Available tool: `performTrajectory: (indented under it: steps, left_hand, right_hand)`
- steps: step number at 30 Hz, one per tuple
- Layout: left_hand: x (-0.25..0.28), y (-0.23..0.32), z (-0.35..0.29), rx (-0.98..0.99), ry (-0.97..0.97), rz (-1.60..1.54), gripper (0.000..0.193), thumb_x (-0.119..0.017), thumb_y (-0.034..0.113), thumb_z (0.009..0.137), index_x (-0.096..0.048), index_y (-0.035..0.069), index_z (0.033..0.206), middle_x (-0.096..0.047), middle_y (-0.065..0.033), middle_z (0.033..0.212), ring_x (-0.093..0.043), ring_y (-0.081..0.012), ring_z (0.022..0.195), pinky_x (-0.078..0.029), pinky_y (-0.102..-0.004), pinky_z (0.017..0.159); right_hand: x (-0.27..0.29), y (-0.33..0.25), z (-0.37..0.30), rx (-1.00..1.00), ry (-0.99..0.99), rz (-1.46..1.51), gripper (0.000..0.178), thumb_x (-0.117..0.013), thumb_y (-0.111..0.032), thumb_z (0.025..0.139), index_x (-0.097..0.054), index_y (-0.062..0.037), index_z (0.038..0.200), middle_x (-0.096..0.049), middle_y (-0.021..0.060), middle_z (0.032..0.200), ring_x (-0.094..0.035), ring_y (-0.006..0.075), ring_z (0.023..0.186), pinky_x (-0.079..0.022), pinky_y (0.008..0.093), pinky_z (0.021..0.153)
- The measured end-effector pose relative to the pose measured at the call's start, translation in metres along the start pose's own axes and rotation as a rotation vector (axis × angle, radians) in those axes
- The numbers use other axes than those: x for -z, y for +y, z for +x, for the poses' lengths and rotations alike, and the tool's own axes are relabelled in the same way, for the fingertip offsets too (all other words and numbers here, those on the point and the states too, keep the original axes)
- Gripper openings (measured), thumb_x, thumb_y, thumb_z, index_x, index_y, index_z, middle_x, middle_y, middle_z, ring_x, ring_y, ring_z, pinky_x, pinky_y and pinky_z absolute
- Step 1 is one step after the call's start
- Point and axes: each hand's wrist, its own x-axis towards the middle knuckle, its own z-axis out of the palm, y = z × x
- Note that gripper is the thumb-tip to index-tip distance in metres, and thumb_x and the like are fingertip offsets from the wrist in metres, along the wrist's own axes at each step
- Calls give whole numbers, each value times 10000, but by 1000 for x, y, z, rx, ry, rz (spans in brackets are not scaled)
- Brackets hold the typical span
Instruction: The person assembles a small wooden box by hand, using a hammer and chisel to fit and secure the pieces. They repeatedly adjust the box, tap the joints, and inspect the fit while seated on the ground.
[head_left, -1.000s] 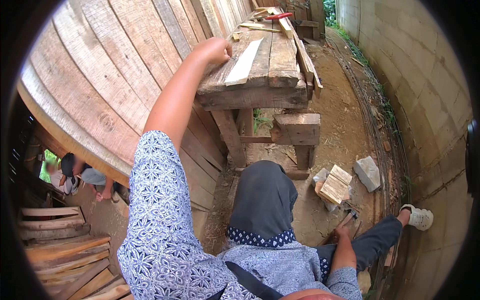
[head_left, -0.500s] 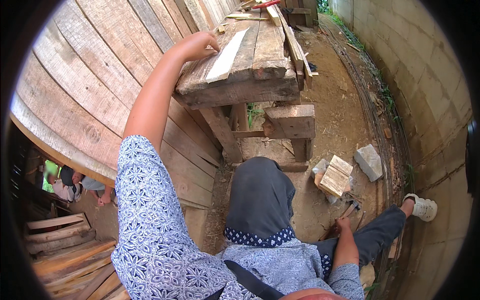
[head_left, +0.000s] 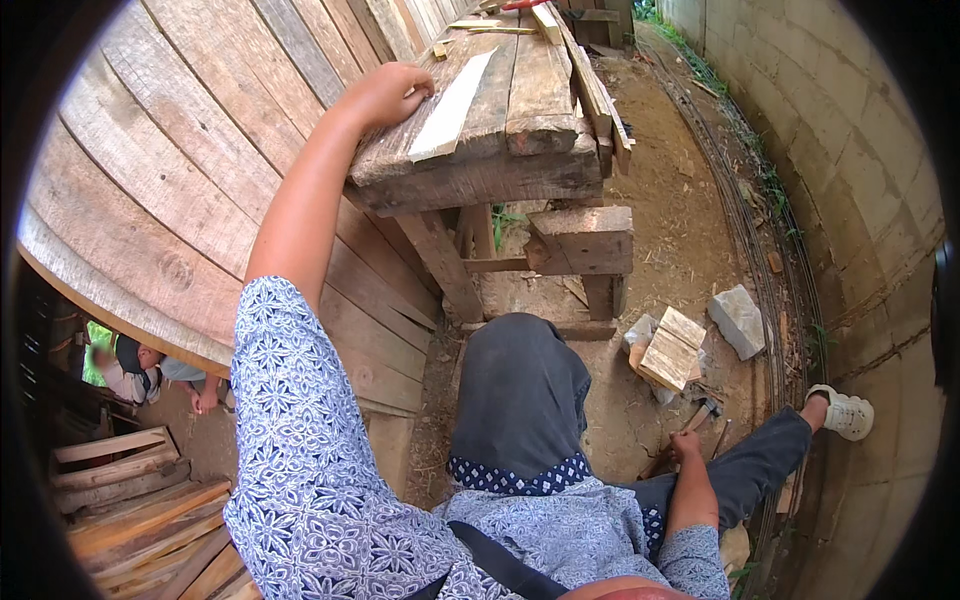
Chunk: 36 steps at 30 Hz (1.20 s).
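My left hand (head_left: 392,95) rests at the left side of a rough wooden bench (head_left: 470,180), its fingers curled inward. Whatever those fingers hold, if anything, stays hidden. Just right of it a white strip (head_left: 455,110) lies lengthwise on the bench top. Low on the right, my right hand (head_left: 685,445) is closed around a hammer (head_left: 709,407). The dark metal head shows above the fist, and the handle runs down to the left.
A plank wall (head_left: 190,130) rises on the left, a block wall (head_left: 840,180) on the right. Wood blocks (head_left: 672,350) and a grey stone (head_left: 737,324) lie on the dirt. Stacked boards (head_left: 150,530) sit lower left, near another person (head_left: 195,385). Rods (head_left: 730,210) line the right wall.
My left hand has shifted slightly up and left, its fingers curling in more. The person at far left has moved a little. My right hand and the hammer look unchanged.
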Motion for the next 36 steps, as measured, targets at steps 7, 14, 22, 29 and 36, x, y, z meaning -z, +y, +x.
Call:
performTrajectory:
  steps: [7,14,22,29,36]
  left_hand:
    - [1,-12,13,170,-54,-55,274,-674,286,875,-725,30,959,-715,-147,973,-688,-283,923,-540,-394,801]
    - [-8,-3,40,355,-70,-3,270,-728,267,796,-761,15,889,-742,-161,842,-711,-255,726,-555,-389,684]
    - [-7,4,51,553,-225,46,388,-681,221,748,-731,1,1065,-721,-213,1076,-714,-306,986,-562,-410,852]
    - [-22,-10,65,623,-143,100,381,-639,201,795,-717,35,1128,-712,-178,1138,-697,-298,1023,-542,-427,885]
    - [42,34,29,272,168,-610,243,-621,286,993,-695,57,1028,-714,-54,972,-657,-122,895,-526,-283,778]
  right_hand:
    - [-1,-3,-2,40,-30,-14,233,-686,-264,896,-569,-66,862,-642,99,738,-643,234,570,-522,385,478]
    - [-3,9,17,55,13,-7,251,-680,-275,911,-602,-37,896,-651,113,737,-631,232,556,-522,387,482]
    - [-6,6,17,92,-32,-22,257,-676,-281,911,-601,-36,901,-644,111,746,-624,223,558,-516,384,481]
    - [-18,15,39,151,-51,52,251,-682,-273,910,-556,-63,852,-583,74,681,-567,209,523,-475,381,457]
    - [-19,26,57,157,-73,181,224,-680,-264,915,-571,-79,852,-577,47,675,-542,191,512,-448,370,448]
